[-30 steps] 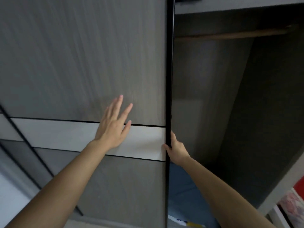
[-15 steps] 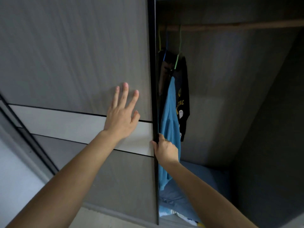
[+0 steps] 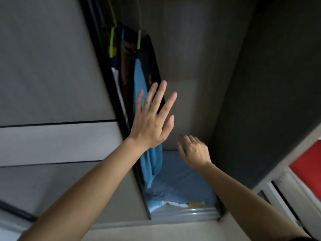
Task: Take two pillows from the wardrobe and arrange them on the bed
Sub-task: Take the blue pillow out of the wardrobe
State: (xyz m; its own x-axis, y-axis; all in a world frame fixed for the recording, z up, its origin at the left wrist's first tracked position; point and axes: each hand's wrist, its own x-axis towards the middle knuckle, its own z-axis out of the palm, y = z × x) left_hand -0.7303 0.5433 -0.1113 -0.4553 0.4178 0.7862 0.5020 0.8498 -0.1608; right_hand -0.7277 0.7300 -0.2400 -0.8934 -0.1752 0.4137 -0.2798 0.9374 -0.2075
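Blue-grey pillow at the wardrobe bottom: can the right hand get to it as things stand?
Probably yes. The sliding door is pushed aside, and the right hand, open and empty, hangs just above the blue-grey pillow. Only the hanging blue shirt drapes over its left edge.

left hand [image 3: 151, 126] splayed, right hand [image 3: 195, 151] loosely curled

A blue-grey pillow [image 3: 175, 181] lies on the wardrobe floor [image 3: 184, 213], patterned fabric [image 3: 173, 204] beneath it.

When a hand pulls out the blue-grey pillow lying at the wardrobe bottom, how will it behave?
The blue-grey pillow looks soft: its cover shows creases, so it would probably sag and bend. It is probably light for its bulk. The hanging blue shirt overlaps it and may drag along.
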